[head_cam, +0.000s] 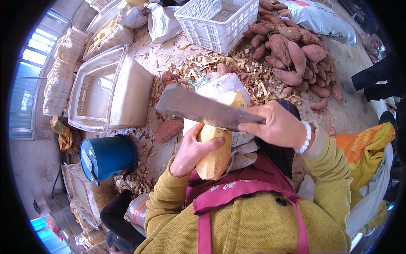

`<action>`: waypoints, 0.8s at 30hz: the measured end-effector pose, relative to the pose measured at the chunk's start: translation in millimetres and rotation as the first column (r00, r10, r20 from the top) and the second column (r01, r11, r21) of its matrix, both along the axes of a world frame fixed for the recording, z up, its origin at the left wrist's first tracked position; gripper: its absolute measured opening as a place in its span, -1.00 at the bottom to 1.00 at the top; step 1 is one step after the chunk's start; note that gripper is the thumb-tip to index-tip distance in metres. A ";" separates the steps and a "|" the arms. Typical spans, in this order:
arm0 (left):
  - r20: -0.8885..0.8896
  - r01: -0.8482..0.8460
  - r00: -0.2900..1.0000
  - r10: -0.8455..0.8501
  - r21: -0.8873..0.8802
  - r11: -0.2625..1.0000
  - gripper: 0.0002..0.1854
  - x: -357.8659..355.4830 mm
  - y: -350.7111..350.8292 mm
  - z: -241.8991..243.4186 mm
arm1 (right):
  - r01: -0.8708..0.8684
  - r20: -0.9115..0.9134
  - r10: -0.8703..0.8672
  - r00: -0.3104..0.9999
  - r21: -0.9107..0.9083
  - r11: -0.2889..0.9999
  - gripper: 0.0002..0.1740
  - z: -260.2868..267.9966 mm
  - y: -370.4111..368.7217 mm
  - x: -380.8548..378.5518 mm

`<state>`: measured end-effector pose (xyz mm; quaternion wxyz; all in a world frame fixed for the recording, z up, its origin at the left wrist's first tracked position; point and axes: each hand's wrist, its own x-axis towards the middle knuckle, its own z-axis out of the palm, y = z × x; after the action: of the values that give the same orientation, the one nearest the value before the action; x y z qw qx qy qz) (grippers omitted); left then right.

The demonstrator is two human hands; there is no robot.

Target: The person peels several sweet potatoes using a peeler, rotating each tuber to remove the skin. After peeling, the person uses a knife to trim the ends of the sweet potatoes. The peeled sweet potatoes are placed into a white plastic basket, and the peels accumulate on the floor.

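Observation:
My left hand (pixel 196 147) grips a peeled, yellowish sweet potato (pixel 213 158) above my lap, its thumb across the top. In my right hand (pixel 272 125) is the handle of a wide cleaver (pixel 196 106). The blade lies across the far end of the sweet potato and points to the left. Just beyond the blade, another peeled piece (pixel 234 99) rests on a whitish plastic sack (pixel 222 85) over my lap. Part of that piece is hidden by the blade. An unpeeled sweet potato (pixel 168 130) is on the floor left of the sack.
Red-skinned sweet potatoes (pixel 285 50) are heaped at the upper right beside a white plastic crate (pixel 219 25). Peelings (pixel 257 76) litter the floor. A large pale tub (pixel 134 92) and a blue bucket (pixel 109 157) stand at left. Other people's legs show at right and lower left.

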<state>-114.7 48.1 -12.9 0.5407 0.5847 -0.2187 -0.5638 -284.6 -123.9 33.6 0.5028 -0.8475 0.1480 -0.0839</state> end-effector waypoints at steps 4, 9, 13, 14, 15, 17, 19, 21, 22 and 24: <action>-0.278 -0.026 0.961 0.001 -0.084 0.996 -0.31 12.1 -4.6 -35.5 | -0.025 0.073 0.101 0.992 -0.676 0.736 -0.43 3.5 28.3 -10.6; -0.881 -0.151 0.441 -0.169 -0.259 0.954 -0.30 28.4 -9.9 -69.0 | 0.060 0.210 0.141 0.967 -0.733 0.678 -0.40 -5.3 41.2 -15.8; -0.900 -0.179 0.400 -0.173 -0.262 0.948 -0.33 17.6 -11.2 -56.2 | 0.096 0.220 0.112 0.969 -0.754 0.649 -0.45 -15.8 41.1 -18.0; -0.849 -0.193 0.519 -0.095 -0.225 0.955 -0.37 12.8 -10.8 -48.9 | 0.095 0.214 0.109 0.971 -0.760 0.643 -0.47 -17.5 42.3 -18.9; -0.734 -0.255 0.679 -0.026 -0.270 0.928 -0.40 7.0 -9.1 -42.0 | 0.097 0.209 0.095 0.973 -0.750 0.654 -0.48 -18.7 43.7 -18.6; -0.421 -0.314 0.898 0.126 -0.415 0.854 -0.44 -16.4 2.3 -27.4 | 0.109 0.195 0.050 0.980 -0.727 0.678 -0.49 -19.3 46.1 -16.5; -0.033 -0.162 0.987 0.159 -0.302 0.940 -0.45 -13.4 1.4 -16.5 | 0.133 0.191 -0.006 0.982 -0.664 0.736 -0.63 -18.2 46.0 -11.1; 0.024 -0.169 0.983 0.181 -0.253 0.953 -0.46 -13.8 0.3 -10.6 | 0.270 0.272 -0.162 0.948 -0.426 0.864 -0.74 -16.3 40.4 -3.6; -0.099 -0.215 0.975 0.199 -0.197 0.956 -0.42 -12.0 1.4 -8.7 | 0.366 0.324 -0.293 0.900 -0.194 0.910 -0.78 -15.2 35.7 0.2; -0.409 -0.314 0.885 0.224 -0.168 0.934 -0.41 -9.3 3.7 -7.8 | 0.487 0.393 -0.473 0.788 0.071 0.870 -0.85 -12.1 28.5 0.6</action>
<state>-124.0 51.8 -20.7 0.7100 0.4216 -0.0886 -0.5570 -284.0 -95.4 21.6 0.4698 -0.7551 0.2513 -0.3820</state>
